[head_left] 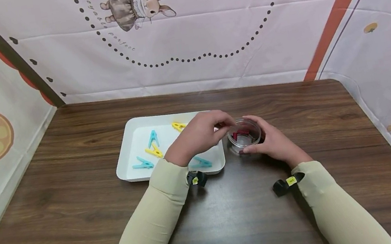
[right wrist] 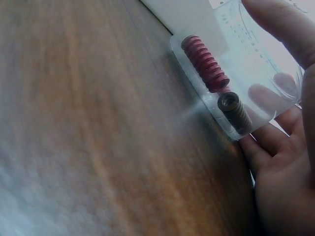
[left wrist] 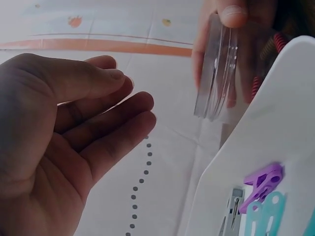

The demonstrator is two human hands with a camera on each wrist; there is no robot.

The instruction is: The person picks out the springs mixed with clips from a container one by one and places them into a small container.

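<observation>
My right hand (head_left: 274, 141) holds a clear round jar (head_left: 238, 147) on the table, its thumb and fingers round the sides. Inside the jar lie red coil springs (right wrist: 204, 63) and a darker, brownish spring (right wrist: 235, 113). My left hand (head_left: 201, 132) hovers at the jar's near-left rim, above the tray's right end. In the left wrist view its fingers are loosely bent, the thumb close to the index finger, with nothing visible between them. Left of the jar stands a white tray (head_left: 124, 160), partly hidden by the left hand and forearm.
In the tray lie light blue clothespins (head_left: 143, 163), yellow clothespins (head_left: 154, 150), a purple clothespin (left wrist: 266, 182) and a grey clip (left wrist: 235, 204). The brown wooden table (head_left: 58, 205) is bordered by printed cloth (head_left: 203, 30) at the back and sides.
</observation>
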